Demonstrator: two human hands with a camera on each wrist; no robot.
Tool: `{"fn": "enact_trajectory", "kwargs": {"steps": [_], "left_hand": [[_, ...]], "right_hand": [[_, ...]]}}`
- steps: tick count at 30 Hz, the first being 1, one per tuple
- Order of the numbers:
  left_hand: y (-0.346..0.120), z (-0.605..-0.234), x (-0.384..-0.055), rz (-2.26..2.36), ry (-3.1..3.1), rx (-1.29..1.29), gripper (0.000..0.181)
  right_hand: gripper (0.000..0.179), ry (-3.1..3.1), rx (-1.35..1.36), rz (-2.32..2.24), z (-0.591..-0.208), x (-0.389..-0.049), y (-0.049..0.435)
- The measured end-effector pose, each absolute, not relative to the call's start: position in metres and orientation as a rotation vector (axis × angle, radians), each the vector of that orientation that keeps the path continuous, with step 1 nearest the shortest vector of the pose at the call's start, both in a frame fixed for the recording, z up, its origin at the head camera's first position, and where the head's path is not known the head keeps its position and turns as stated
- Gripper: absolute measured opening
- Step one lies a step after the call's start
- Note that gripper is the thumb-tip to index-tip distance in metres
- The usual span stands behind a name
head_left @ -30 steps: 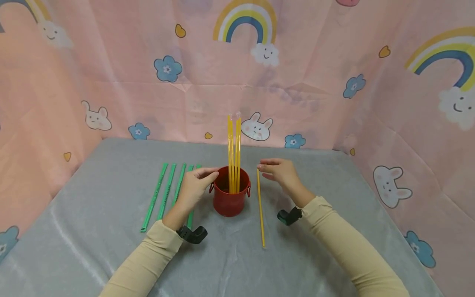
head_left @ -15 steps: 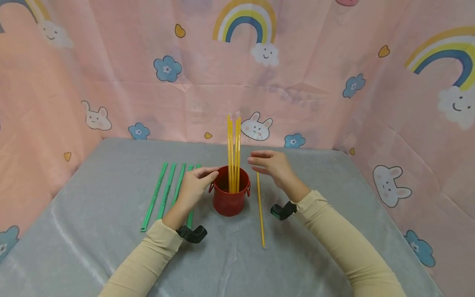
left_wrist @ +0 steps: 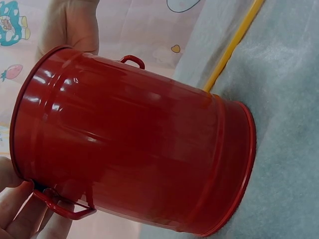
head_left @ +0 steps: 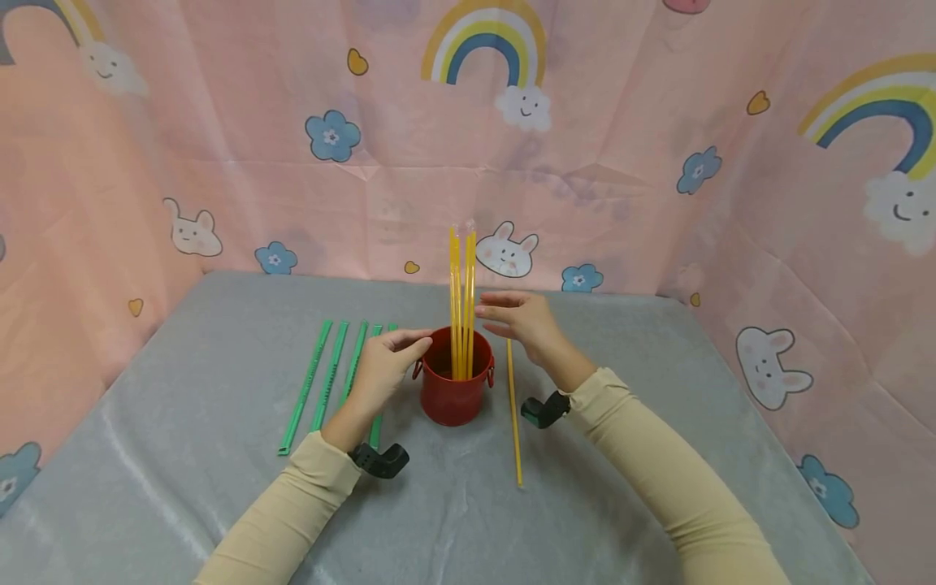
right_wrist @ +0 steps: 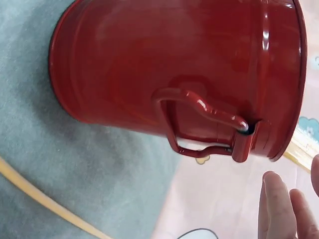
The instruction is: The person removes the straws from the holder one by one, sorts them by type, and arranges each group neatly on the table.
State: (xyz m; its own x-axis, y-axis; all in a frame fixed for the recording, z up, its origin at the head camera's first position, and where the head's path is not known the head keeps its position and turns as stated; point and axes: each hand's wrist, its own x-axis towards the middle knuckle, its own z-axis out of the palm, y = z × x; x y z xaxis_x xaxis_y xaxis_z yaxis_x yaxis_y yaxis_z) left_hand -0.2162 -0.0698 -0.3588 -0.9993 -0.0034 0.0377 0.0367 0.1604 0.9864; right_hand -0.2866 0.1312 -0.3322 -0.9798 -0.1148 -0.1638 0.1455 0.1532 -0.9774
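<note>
A small red metal bucket (head_left: 452,402) with side handles stands upright on the grey cloth, several yellow straws (head_left: 462,301) in clear wrappers rising from it. My left hand (head_left: 380,367) holds the bucket at its left rim; in the left wrist view its thumb lies at the rim and its fingers are behind the handle. Right of the bucket, my right hand (head_left: 528,325) is raised with fingers extended, fingertips close beside the upright straws and nothing in its grasp. Another yellow straw (head_left: 514,414) lies on the cloth below that hand, its far end near the palm.
Several green printed sticks (head_left: 305,390) lie in a row left of the bucket, some partly hidden by my left hand and wrist. A pink patterned curtain (head_left: 614,219) closes off the back and sides of the grey-covered table (head_left: 453,520).
My right hand has moved left from the far end of the lying straw to beside the straws in the bucket. My left hand, the bucket and the straws have stayed put.
</note>
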Motion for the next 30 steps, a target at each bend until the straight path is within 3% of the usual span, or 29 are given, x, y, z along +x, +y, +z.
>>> {"fn": "enact_trajectory", "kwargs": {"steps": [16, 30], "left_hand": [[-0.075, -0.39, -0.238, -2.051, -2.339, -0.029, 0.028], [-0.075, -0.395, -0.241, -2.037, -2.325, -0.045, 0.022]], "right_hand": [[0.031, 2.228, 0.014, -1.982, -0.336, -0.287, 0.119], [0.028, 2.254, 0.029, -2.006, -0.336, -0.286, 0.118]]}}
